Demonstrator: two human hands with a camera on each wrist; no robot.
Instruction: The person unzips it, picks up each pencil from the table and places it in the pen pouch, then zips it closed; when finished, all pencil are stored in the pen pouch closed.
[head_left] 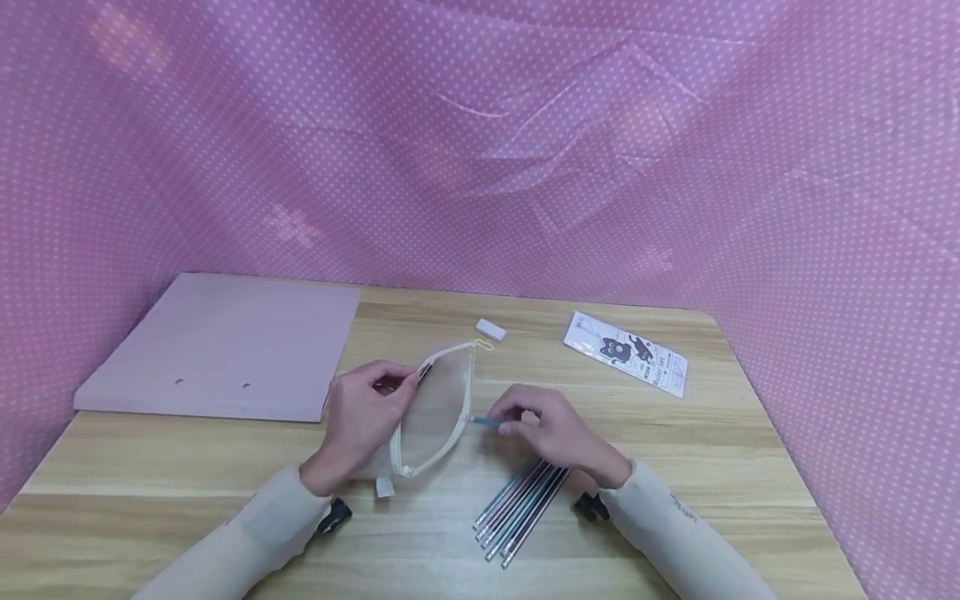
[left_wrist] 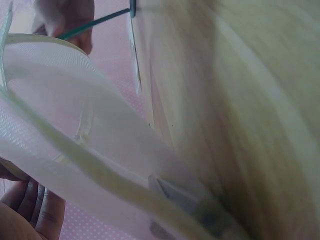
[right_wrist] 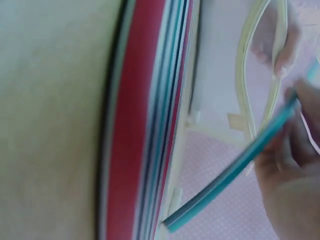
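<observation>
My left hand (head_left: 367,412) pinches the far-left rim of a translucent zip pouch (head_left: 451,443), whose mouth gapes toward the right. A dark slim item (head_left: 424,372) shows at the rim beside those fingertips. With my right hand (head_left: 547,425) I grip a teal pencil (head_left: 486,421), its tip at the pouch's right rim. The right wrist view shows the pencil (right_wrist: 225,175) slanting out between thumb and fingers. Several shiny striped pencils (head_left: 521,512) lie in a bundle below my right hand. Through the pouch wall (left_wrist: 125,135), a greyish shape is blurred in the left wrist view.
A white eraser (head_left: 491,330) lies behind the pouch, close to its yellowish cord loop (head_left: 484,344). At the back right is a packaged ruler set (head_left: 626,352) with cat drawings. A large pale folder (head_left: 225,346) covers the back left of the wooden table (head_left: 720,467). Pink dotted cloth (head_left: 480,167) encloses the table.
</observation>
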